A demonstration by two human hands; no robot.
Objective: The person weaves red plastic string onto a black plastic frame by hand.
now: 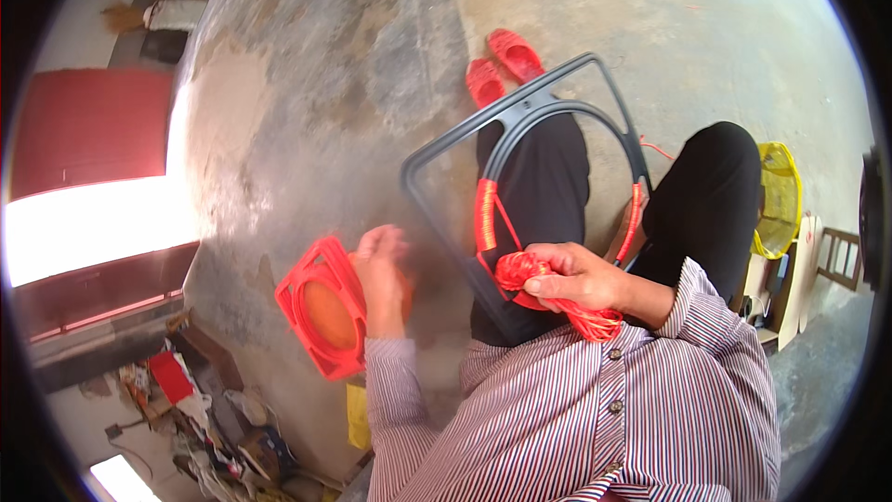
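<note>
A dark grey plastic frame (pixel 437 153) with a round inner ring rests across my lap, red cord wound on its ring at the left (pixel 486 214) and right (pixel 632 221) sides. My right hand (pixel 571 274) grips a bundle of red cord (pixel 534 274) against the frame's lower part. My left hand (pixel 383 265) is blurred and reaches down to a stack of red finished frames (pixel 321 307) on the floor at my left. Whether that hand holds anything I cannot tell.
I sit with black trousers and red shoes (pixel 502 65) on a bare concrete floor (pixel 307 84). A yellow net basket (pixel 779 200) and wooden pieces (pixel 836 260) stand at my right. Clutter and boxes (pixel 214 418) lie at the lower left by a bright doorway.
</note>
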